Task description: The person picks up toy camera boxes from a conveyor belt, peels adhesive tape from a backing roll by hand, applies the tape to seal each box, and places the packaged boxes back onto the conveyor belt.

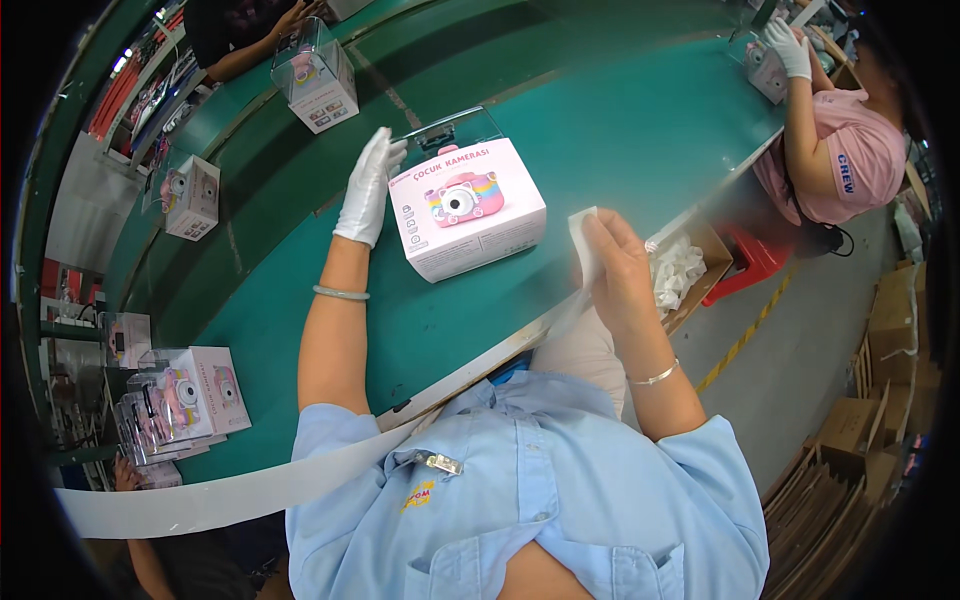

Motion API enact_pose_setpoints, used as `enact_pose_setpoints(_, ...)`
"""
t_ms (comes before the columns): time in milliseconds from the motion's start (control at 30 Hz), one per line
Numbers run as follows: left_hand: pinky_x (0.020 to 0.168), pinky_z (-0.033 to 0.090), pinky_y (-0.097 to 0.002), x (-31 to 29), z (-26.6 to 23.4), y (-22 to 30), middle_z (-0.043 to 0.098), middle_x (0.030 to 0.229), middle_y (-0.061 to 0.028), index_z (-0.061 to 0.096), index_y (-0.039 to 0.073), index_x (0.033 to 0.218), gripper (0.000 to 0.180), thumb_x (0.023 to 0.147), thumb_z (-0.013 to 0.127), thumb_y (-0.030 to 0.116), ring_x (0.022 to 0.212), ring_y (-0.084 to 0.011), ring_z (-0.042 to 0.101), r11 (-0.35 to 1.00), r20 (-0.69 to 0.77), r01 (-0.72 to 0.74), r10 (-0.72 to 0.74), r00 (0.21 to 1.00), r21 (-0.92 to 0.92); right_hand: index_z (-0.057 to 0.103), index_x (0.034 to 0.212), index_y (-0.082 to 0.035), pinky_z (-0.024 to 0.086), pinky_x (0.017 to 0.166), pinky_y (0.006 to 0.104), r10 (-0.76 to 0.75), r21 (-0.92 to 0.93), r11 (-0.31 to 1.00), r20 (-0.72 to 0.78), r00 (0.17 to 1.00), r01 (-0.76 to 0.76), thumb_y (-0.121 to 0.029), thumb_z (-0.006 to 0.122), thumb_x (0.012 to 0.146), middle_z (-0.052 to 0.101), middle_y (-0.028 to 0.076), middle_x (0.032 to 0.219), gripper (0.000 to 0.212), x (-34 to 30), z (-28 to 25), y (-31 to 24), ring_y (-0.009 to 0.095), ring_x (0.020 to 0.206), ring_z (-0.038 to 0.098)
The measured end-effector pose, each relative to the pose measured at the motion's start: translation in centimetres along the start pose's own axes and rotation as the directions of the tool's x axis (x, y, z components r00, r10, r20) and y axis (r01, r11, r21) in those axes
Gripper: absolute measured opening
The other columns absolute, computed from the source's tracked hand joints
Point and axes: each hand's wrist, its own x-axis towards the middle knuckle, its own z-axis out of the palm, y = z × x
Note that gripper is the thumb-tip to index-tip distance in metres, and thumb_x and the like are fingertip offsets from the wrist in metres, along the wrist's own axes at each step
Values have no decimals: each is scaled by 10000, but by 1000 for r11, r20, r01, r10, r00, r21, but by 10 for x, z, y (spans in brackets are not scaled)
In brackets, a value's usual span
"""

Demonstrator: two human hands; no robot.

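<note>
A pink and white toy camera box (467,208) lies on the green table in front of me, its printed face up. A clear plastic part (465,128) projects from its far end. My left hand (368,190), in a white glove, rests at the box's left side with fingers stretched out toward that plastic part. Bare and just right of the box, my right hand (617,262) pinches a white paper strip (583,240) between thumb and fingers. A translucent length trails below it toward the table edge.
A long white band (250,495) crosses at lower left. More toy camera boxes (205,395) stand on the left; others (320,85) sit farther off. A carton of crumpled white paper (680,275) and a red stool (745,262) are right. A gloved co-worker (825,150) handles another box.
</note>
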Motion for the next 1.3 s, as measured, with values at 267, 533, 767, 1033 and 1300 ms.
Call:
enact_pose_setpoints(267, 944, 321, -337, -15, 40, 7, 501, 1227, -90, 457, 91, 1278, 596, 867, 483, 522, 1169, -192, 418, 998, -7, 32, -32, 999, -53, 521, 935, -67, 401, 525, 242, -44, 220, 974, -37, 998, 51, -230, 554, 898, 523, -2, 703, 170, 32, -15, 13, 72, 562, 449)
enact_pose_setpoints(533, 758, 434, -257, -25, 73, 17, 509, 912, 8, 509, 115, 1092, 318, 848, 619, 286, 841, -103, 495, 833, 94, 369, -364, 927, -412, 496, 936, -86, 405, 527, 282, -62, 373, 928, 139, 988, 6, -208, 519, 913, 476, 7, 641, 126, 16, -35, 14, 112, 505, 430)
enact_pose_setpoints(767, 720, 435, -229, -20, 91, 31, 473, 874, 16, 479, 62, 1115, 329, 830, 611, 162, 788, -65, 478, 893, 58, 240, -236, 970, -380, 505, 955, -87, 425, 595, 302, -124, 411, 910, 159, 979, 48, -205, 540, 902, 500, 14, 704, 134, 10, -43, -7, 122, 590, 461)
enact_pose_setpoints(1033, 820, 465, -286, -36, 104, 88, 360, 1294, -141, 294, 0, 1338, 675, 776, 654, 105, 1012, -176, 517, 899, -173, -415, 435, 883, 144, 505, 939, -98, 408, 598, 291, -111, 351, 934, 99, 989, 70, -217, 542, 902, 500, 15, 688, 130, 11, -58, -19, 119, 600, 465)
enact_pose_setpoints(1300, 958, 353, -447, -94, 158, 81, 228, 1348, -308, 383, 40, 1284, 831, 605, 792, 290, 1173, -436, 354, 87, 174, -374, 774, 609, 923, 521, 919, -112, 387, 585, 290, -192, 306, 940, 117, 974, 149, -245, 556, 896, 464, 0, 662, 139, 29, -53, -34, 116, 597, 428)
